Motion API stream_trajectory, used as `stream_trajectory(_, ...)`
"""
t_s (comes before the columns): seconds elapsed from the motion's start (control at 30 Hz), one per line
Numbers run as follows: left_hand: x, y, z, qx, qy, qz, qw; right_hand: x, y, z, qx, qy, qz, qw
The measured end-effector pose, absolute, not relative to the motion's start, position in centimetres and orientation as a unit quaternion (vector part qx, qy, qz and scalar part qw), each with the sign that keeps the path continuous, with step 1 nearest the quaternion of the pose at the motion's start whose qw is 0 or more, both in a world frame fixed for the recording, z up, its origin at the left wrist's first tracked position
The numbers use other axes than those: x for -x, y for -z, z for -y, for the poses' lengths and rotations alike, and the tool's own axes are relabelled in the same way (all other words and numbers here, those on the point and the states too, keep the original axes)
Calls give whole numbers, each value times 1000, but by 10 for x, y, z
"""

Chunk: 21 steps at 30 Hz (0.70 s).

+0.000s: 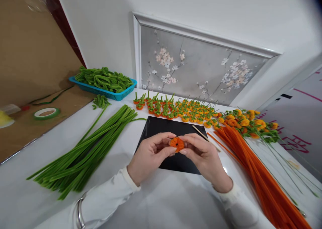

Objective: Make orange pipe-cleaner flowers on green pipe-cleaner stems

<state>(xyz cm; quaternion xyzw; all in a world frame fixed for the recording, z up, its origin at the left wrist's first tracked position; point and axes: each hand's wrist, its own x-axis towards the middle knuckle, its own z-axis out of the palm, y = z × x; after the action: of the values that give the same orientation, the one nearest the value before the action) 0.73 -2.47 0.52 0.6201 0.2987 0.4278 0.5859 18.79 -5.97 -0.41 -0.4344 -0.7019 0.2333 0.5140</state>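
Note:
Between my two hands, above a black board (pixel 161 128), is a small round orange pipe-cleaner pumpkin (pixel 176 144) with a dark hole at its centre. Fingers and thumb of my left hand (pixel 152 152) pinch it from the left. My right hand (pixel 205 157) grips its right edge with thumb and forefinger. A thin wooden stick (pixel 201 133) lies across the board's right side. Just beyond the board stand several finished little orange pumpkins (pixel 157 110) with green tops, and yellow-orange ones (pixel 198 111) beside them.
On the left lies a bundle of green pipe cleaners (pixel 93 152); on the right, orange ones (pixel 254 168). A blue basket (pixel 119 95) holds curled green pieces. Green tape (pixel 46 113) rests on the brown surface. Yellow-orange flowers (pixel 244 121) lie at the back right.

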Motion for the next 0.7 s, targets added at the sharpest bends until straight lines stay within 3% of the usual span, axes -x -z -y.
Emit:
stream_trajectory(0.4, -5, -9, 25, -606, -433, -310, 590, -175, 4, 64, 436, -189, 684, 554)
stream_trajectory(0.7, -4, -5, 28, -643, -439, -284, 560, -175, 4, 62, 432, -227, 672, 557)
